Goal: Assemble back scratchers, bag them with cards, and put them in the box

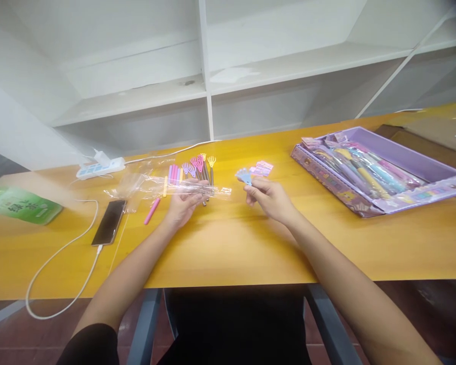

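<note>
My left hand (184, 203) is closed on a clear plastic sleeve (155, 183) that stretches to both sides of it. Pinched in my right hand (268, 197) is a back scratcher with a light blue, hand-shaped head (244, 176); its lower part is hidden by my fingers. Beyond my left hand lie several back scratchers with pink, purple and yellow heads (199, 163) and thin dark rods. Next to them are pink and purple tube-like handles (174, 173), and one pink handle (152, 211) lies apart. Small pink-purple cards (262, 168) sit behind my right hand.
On the right, a purple display box (329, 190) holds several wrapped items, with a cardboard box (433, 124) behind it. To the left are a phone (109, 223) on a white cable, a power strip (101, 168) and a green pack (23, 205). White shelves (209, 101) stand behind the yellow table (231, 253).
</note>
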Demonstrator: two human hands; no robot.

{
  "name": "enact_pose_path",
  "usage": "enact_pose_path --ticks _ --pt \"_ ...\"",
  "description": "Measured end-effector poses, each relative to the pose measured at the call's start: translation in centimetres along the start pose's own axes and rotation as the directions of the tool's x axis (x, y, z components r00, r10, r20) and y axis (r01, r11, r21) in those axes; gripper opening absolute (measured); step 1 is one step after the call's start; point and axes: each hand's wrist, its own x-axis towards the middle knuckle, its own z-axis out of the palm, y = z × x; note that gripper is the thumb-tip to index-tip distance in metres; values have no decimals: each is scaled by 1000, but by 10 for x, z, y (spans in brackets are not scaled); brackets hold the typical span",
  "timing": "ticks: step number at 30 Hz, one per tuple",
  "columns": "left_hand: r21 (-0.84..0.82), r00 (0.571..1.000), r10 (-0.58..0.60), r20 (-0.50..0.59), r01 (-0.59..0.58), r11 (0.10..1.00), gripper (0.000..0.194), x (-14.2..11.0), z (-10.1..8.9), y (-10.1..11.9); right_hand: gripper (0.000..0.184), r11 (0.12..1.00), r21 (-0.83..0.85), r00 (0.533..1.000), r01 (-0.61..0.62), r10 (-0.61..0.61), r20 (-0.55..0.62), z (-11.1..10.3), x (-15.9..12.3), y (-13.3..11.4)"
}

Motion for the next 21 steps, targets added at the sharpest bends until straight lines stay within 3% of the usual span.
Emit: enact_pose_path --ticks 6,13,21 --pt "-23 1000 15 25 -14 1000 58 1 -1 -2 50 933 -285 976 218 -214 47 3 -3 2" --pt "-28 999 13 48 -12 1000 50 2 -4 -3 39 881 -298 929 367 -334 156 8 -5 0" --pt "-13 999 9 35 -8 1000 52 1 -1 -1 33 843 -306 897 443 -418 144 6 -4 7"
